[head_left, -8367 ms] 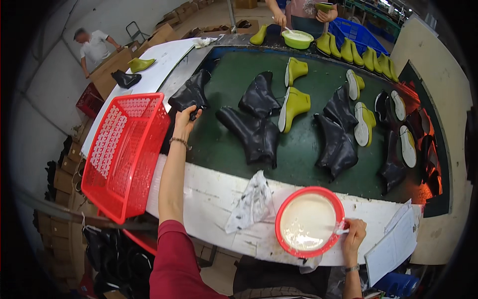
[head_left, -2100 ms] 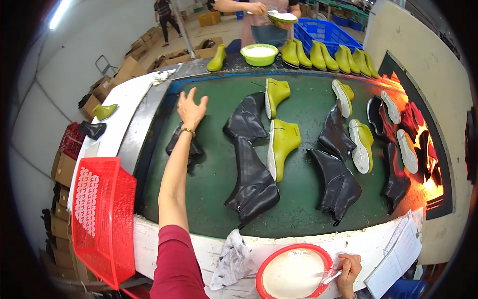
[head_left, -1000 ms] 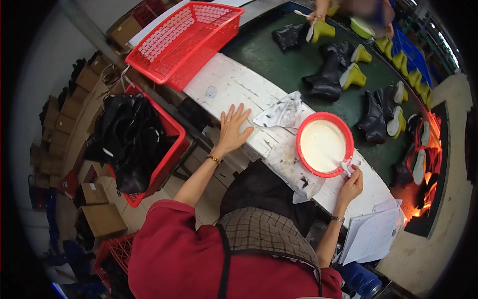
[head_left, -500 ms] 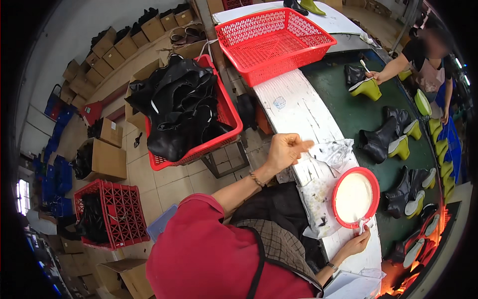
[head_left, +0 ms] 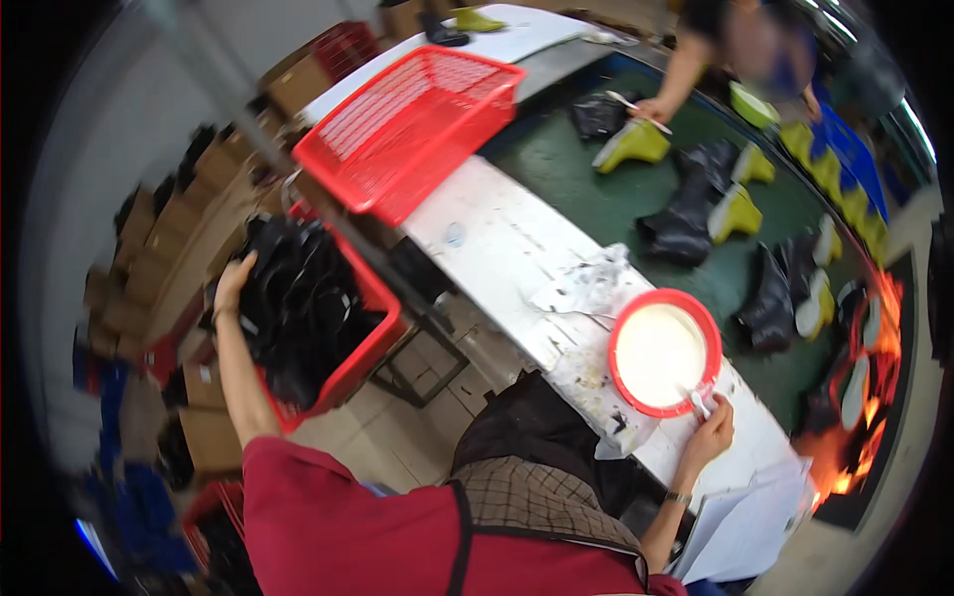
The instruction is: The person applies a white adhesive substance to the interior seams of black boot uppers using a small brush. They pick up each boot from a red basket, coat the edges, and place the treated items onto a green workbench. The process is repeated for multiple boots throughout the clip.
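Note:
My left hand [head_left: 236, 285] is at the left edge of a heap of black leather boot uppers [head_left: 298, 308] piled in a red plastic basket [head_left: 376, 288]. Blur and the dark leather hide whether its fingers have closed on one. Over on the white bench, my right hand [head_left: 710, 437] pinches the white handle of a brush [head_left: 700, 401] at the near rim of a red bowl [head_left: 618, 370]. Creamy white liquid [head_left: 658, 353] fills much of the bowl, and the brush's far end is hard to make out.
An empty red basket [head_left: 388, 189] stands at the bench's far end. Past the bench [head_left: 497, 223], a green conveyor [head_left: 556, 179] carries black boots [head_left: 686, 214] and yellow-green soles [head_left: 735, 214]. A co-worker's hand [head_left: 651, 111] holds a sole and a brush. Orange glow [head_left: 865, 427] shows at right.
My left hand has swung left from above the bench to the heap of boot uppers. My right hand stays with the brush at the bowl. The view has turned left.

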Available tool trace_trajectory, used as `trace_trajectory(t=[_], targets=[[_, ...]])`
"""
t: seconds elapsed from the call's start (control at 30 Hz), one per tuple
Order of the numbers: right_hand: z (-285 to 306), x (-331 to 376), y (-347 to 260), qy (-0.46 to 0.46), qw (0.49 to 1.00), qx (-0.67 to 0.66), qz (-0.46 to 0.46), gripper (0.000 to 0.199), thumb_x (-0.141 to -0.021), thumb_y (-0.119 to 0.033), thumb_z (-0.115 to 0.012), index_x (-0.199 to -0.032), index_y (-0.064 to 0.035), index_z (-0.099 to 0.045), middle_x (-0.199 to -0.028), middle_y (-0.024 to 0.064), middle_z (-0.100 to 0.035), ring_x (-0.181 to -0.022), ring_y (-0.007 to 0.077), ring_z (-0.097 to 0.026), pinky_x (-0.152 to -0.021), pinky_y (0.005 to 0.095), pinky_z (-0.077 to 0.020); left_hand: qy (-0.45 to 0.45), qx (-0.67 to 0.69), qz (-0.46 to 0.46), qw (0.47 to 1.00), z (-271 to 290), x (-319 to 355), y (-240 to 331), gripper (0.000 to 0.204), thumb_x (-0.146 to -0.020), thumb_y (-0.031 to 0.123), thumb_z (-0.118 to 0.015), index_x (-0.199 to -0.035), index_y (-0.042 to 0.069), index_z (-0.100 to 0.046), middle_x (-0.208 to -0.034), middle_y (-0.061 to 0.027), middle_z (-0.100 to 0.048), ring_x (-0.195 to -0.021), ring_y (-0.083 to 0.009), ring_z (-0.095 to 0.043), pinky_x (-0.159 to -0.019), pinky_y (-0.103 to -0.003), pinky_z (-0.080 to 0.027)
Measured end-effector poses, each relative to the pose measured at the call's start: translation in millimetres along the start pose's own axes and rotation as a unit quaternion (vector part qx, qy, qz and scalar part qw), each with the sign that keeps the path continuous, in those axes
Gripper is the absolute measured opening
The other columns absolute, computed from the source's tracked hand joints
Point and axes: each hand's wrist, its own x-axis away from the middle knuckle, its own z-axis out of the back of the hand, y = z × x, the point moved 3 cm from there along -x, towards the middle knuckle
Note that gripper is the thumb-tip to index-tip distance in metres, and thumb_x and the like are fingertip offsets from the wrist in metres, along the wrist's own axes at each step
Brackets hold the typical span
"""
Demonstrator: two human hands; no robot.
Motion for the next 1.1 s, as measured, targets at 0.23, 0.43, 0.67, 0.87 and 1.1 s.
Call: trace_trajectory(t=[0.23,0.43,0.67,0.87,1.1], targets=[[23,4,-6,0.044,0.995,0.085,0.028,0.028,-0.105,-0.020,-0.052,-0.102,-0.0071,-0.077,-0.071,0.0064,-0.064,-0.069,0.0183,-0.050,-0.069,0.0364,-0.0418,0.341,-0.034,-0.190,0.920,19,82,119,0.066,-0.085,0.036,-0.081,-0.130,-0.008,-0.063,-0.124,-0.0248,-0.070,-0.114,-0.0376,-0.068,-0.099,-0.044,-0.051],[23,3,0,0.051,0.996,0.072,0.003,0.027,-0.105,-0.021,-0.053,-0.101,-0.0107,-0.078,-0.066,0.0044,-0.062,-0.066,0.0175,-0.049,-0.068,0.0355,-0.0415,0.177,0.508,-0.279,0.795,-4,225,293,0.041,-0.088,0.010,-0.074,-0.124,-0.008,-0.063,-0.115,-0.0147,-0.070,-0.098,-0.0245,-0.070,-0.086,-0.038,-0.060],[31,-5,-16,0.044,0.999,0.002,0.012,0.033,-0.107,-0.029,-0.055,-0.104,-0.0049,-0.077,-0.059,0.0014,-0.054,-0.059,0.0097,-0.045,-0.055,0.0305,-0.0366,-0.148,0.353,-0.627,0.678,-230,294,468,0.043,-0.074,-0.012,-0.066,-0.112,0.007,-0.072,-0.122,-0.0115,-0.067,-0.119,-0.0287,-0.063,-0.105,-0.039,-0.048],[80,8,-36,0.019,0.997,0.070,0.005,0.034,-0.107,-0.029,-0.055,-0.110,-0.0025,-0.076,-0.075,0.0036,-0.058,-0.063,0.0134,-0.050,-0.059,0.0306,-0.0406,-0.313,0.032,-0.626,0.713,-323,235,414,0.042,-0.085,-0.014,-0.055,-0.114,0.008,-0.076,-0.132,-0.0175,-0.066,-0.116,-0.0322,-0.067,-0.101,-0.038,-0.050],[65,4,-117,-0.056,0.969,0.217,0.108,0.015,-0.094,-0.022,-0.069,-0.103,-0.0146,-0.079,-0.083,0.0045,-0.064,-0.072,0.0265,-0.061,-0.067,0.0360,-0.0477,-0.141,0.198,-0.488,0.839,-338,279,471,0.059,-0.093,0.025,-0.072,-0.146,0.008,-0.052,-0.140,-0.0256,-0.059,-0.123,-0.0422,-0.061,-0.100,-0.044,-0.049]])
